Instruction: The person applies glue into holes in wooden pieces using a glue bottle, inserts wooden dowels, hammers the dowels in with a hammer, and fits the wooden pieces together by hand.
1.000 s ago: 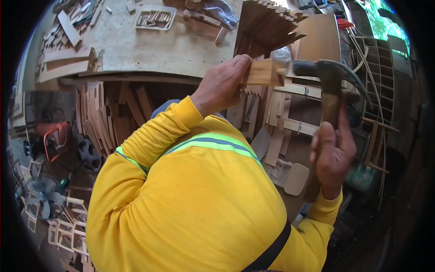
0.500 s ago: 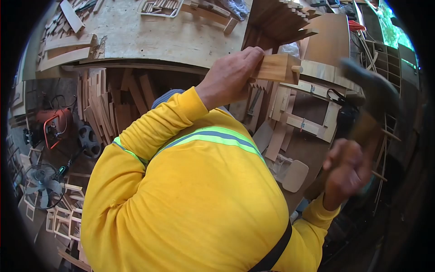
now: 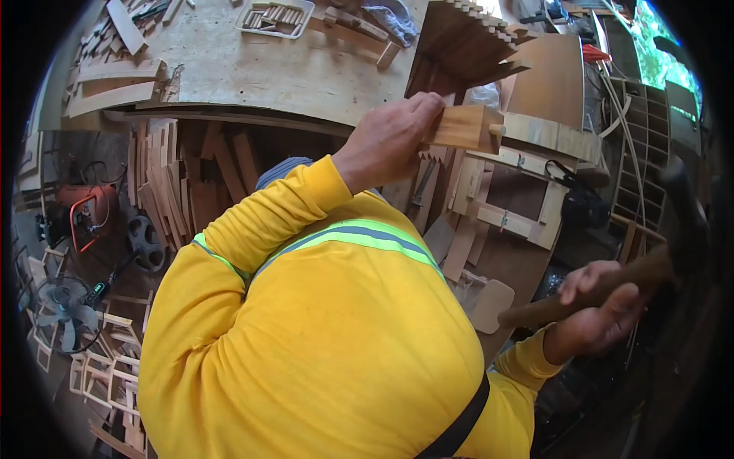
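Lots of wood fills the shop. At eleven o'clock is a pale work table, with a white tray of short wood sticks on it. Tall planks stand between nine and ten, and a fan sits between eight and nine.

Between one and two o'clock, the left hand grips a wood block. One small peg pokes out of the block's end that faces three o'clock. I can't tell if something props the block up from below. Between three and four, the right hand has its fingers around the handle of a hammer. Its dark head is out at three, well apart from the peg.

I think a crooked hit could bend or snap the peg. Bad aim could hurt the left hand, since it is near the peg. If the block tipped in that hand, the hammer could slide off. Too hard a hit might crack the wood.

Half a second ago, the hammer was a blur, with its head between two and three, closer to the block. Now it is farther out and its handle lies flatter. The peg still pokes out.
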A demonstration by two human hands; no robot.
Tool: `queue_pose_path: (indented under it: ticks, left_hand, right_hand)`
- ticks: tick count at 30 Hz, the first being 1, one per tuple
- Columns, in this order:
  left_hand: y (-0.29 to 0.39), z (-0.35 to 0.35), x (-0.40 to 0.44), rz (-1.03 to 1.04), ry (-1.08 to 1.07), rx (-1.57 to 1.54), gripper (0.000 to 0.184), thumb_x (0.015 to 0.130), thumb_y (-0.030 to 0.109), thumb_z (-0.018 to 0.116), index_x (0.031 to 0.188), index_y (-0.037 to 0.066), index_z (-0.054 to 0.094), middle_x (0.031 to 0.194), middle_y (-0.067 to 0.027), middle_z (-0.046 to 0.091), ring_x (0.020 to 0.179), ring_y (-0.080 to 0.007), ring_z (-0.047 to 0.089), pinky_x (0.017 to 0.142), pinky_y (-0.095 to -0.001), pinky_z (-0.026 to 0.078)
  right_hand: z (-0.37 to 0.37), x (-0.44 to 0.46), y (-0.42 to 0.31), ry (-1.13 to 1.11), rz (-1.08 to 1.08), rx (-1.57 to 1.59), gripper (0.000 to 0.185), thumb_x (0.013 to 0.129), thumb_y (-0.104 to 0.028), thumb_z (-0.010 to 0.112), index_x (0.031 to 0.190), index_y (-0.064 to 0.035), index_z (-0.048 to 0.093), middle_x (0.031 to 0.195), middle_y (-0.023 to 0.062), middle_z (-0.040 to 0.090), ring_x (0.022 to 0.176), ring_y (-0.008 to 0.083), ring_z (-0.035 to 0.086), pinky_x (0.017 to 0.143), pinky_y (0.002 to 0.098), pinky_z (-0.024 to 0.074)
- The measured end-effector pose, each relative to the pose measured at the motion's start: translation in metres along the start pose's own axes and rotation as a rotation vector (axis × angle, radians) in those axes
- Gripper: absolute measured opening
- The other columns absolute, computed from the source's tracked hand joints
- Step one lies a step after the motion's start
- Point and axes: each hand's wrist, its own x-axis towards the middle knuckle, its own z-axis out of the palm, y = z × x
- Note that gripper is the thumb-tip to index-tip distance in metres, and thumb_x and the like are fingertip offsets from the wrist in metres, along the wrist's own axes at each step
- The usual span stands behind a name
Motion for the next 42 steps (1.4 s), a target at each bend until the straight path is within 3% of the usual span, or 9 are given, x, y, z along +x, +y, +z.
queue_pose_path:
  ticks: [5,10,16,22,24,29,32,37,42]
  left_hand:
    - [-0.008,-0.013,-0.007,-0.026,0.014,-0.017,0.064,0.070,0.002,0.081,0.125,0.006,0.048,0.109,-0.0176,0.062,0.098,-0.0431,0.064,0.077,-0.0474,0.055]
    - [-0.025,-0.055,-0.017,-0.091,0.107,-0.270,0.061,0.080,0.005,0.083,0.132,0.005,0.051,0.116,-0.0141,0.068,0.109,-0.0316,0.069,0.094,-0.0406,0.058]
    - [-0.082,-0.120,-0.059,-0.220,0.303,-0.889,0.059,0.085,0.004,0.082,0.136,0.005,0.052,0.124,-0.0082,0.068,0.117,-0.0237,0.067,0.104,-0.0394,0.055]
    - [-0.155,-0.166,-0.126,-0.193,0.498,-1.117,0.061,0.086,0.004,0.083,0.138,0.004,0.051,0.128,-0.0102,0.067,0.121,-0.0261,0.065,0.104,-0.0415,0.055]
    - [-0.170,-0.170,-0.146,-0.190,0.535,-1.141,0.061,0.086,0.005,0.083,0.138,0.005,0.051,0.129,-0.0106,0.067,0.122,-0.0269,0.065,0.104,-0.0419,0.055]
    - [-0.200,-0.164,-0.174,-0.209,0.638,-1.310,0.054,0.089,0.002,0.080,0.136,0.007,0.054,0.125,-0.0076,0.067,0.117,-0.0231,0.067,0.098,-0.0400,0.059]
    - [-0.212,-0.161,-0.183,-0.240,0.703,-1.379,0.048,0.091,0.002,0.077,0.134,0.007,0.056,0.121,-0.0060,0.068,0.113,-0.0205,0.068,0.094,-0.0382,0.061]
    - [-0.251,-0.160,-0.199,-0.528,0.800,-1.141,0.041,0.097,0.011,0.074,0.132,0.005,0.054,0.121,-0.0094,0.067,0.112,-0.0218,0.068,0.090,-0.0393,0.063]
    - [-0.265,-0.182,-0.198,-0.940,0.892,-0.733,0.036,0.098,0.020,0.075,0.122,0.003,0.053,0.110,-0.0104,0.067,0.094,-0.0196,0.072,0.073,-0.0362,0.065]
  right_hand:
    - [-0.022,0.029,0.088,0.178,0.163,0.007,0.028,0.110,-0.025,0.054,0.131,-0.0071,0.055,0.086,0.0107,0.063,0.058,0.0178,0.056,0.052,0.0290,0.0493]
    - [0.051,0.053,0.241,-0.145,0.027,-0.620,0.043,0.101,-0.024,0.067,0.141,-0.0081,0.062,0.084,0.0074,0.071,0.061,0.0209,0.057,0.064,0.0348,0.0535]
    - [0.134,0.066,0.341,-0.421,-0.107,-1.084,0.064,0.094,-0.029,0.072,0.154,-0.0252,0.051,0.107,0.0181,0.074,0.085,0.0334,0.072,0.077,0.0441,0.0572]
    - [0.208,0.085,0.413,-0.531,-0.212,-1.012,0.066,0.094,-0.031,0.072,0.155,-0.0207,0.049,0.123,0.0197,0.070,0.110,0.0328,0.069,0.091,0.0425,0.0549]
    - [0.231,0.095,0.412,-0.521,-0.251,-1.025,0.066,0.095,-0.032,0.072,0.155,-0.0186,0.049,0.124,0.0203,0.069,0.112,0.0301,0.069,0.093,0.0408,0.0542]
    - [0.311,0.092,0.344,-0.856,0.201,0.064,0.072,0.094,-0.038,0.074,0.152,-0.0028,0.050,0.117,0.0215,0.069,0.114,0.0214,0.066,0.095,0.0333,0.0509]
    - [0.340,0.064,0.262,-1.056,-0.278,-0.360,0.070,0.090,-0.037,0.078,0.145,0.0007,0.054,0.124,0.0239,0.066,0.112,0.0316,0.066,0.094,0.0367,0.0517]
    - [0.380,0.059,0.300,-1.005,-0.123,-0.642,0.066,0.085,-0.035,0.081,0.134,0.0032,0.058,0.127,0.0260,0.062,0.110,0.0402,0.064,0.095,0.0416,0.0518]
    - [0.406,0.057,0.331,-0.849,-0.425,-0.640,0.055,0.082,-0.027,0.081,0.125,0.0017,0.060,0.119,0.0226,0.062,0.113,0.0432,0.060,0.095,0.0487,0.0510]
